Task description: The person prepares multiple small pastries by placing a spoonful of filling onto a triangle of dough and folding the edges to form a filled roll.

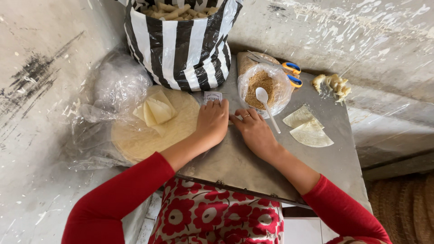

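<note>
My left hand and my right hand lie side by side, palms down, on a grey metal tabletop, fingers curled over something small between them that is mostly hidden. A ring shows on my right hand. Just beyond my right hand sits a clear bag of brown crumbly filling with a white plastic spoon resting in it. A round stack of thin pale wrappers lies left of my left hand, with several folded wrapper pieces on top.
A black-and-white striped bag full of rolled pieces stands at the back. Two cut wrapper wedges lie to the right. Scissors with orange-blue handles and a lump of dough scraps sit behind. Crumpled clear plastic lies at the left.
</note>
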